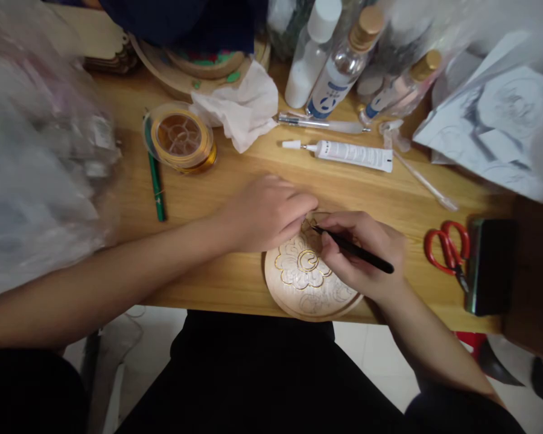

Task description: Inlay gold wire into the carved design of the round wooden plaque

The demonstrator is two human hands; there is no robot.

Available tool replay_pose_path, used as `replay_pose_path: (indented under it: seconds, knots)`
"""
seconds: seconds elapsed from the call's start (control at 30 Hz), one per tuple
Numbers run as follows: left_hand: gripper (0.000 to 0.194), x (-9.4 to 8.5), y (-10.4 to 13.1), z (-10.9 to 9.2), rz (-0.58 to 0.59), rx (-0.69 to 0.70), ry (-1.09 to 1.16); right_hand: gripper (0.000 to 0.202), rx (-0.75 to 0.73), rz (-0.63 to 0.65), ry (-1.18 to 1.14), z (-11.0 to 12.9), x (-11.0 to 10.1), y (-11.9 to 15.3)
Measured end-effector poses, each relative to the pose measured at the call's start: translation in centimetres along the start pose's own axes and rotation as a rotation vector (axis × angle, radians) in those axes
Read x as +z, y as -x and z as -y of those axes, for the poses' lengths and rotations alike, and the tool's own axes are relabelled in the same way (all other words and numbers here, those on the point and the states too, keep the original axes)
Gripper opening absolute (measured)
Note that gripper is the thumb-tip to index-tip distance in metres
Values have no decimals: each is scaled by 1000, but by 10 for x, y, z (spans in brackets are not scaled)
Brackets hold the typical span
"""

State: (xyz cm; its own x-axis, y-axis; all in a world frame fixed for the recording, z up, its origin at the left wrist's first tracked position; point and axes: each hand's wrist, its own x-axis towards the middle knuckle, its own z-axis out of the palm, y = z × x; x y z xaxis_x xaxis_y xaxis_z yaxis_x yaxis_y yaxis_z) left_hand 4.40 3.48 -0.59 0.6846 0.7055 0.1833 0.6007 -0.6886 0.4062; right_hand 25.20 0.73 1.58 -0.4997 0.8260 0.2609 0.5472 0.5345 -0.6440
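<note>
A round wooden board [289,300] lies near the table's front edge, with a flower drawn on it in thin lines. Gold wire [308,261] follows part of the flower's outline. My right hand [366,253] is closed round slim black tweezers [359,250], their tip pointing left at the board's upper part. My left hand [274,211] rests over the board's upper left edge, fingers curled and pinched close to the tweezers' tip. A thin loop of gold wire shows between the two hands; the left fingertips partly hide it.
Behind the board lie a white glue tube [353,155], a pen [321,123] and a crumpled tissue [242,105]. A spool of gold wire [183,138] stands left, beside a green pen [156,187]. Bottles [335,78] stand at the back. Red-handled scissors [447,248] and a dark phone [489,265] lie right.
</note>
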Motion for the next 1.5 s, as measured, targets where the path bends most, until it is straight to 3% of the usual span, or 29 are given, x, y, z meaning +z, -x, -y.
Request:
replay_pose_path:
  seconds: [0.13,0.37,1.0,1.33,1.5]
  knots:
    - [29,0,-1,-1,20,-9,-2,27,-23,-11,9,1,2,-1]
    - [28,4,-1,2,-42,10,-26,30,-64,13,46,1,2,-1]
    - [28,-1,-1,-1,50,-37,6,31,-115,-29,35,0,-2,-1]
    - [29,7,2,5,-75,43,-7,24,-2,-96,72,-4,-15,-1]
    - [27,10,3,5,-108,43,6,25,1,-60,77,-6,-20,-1]
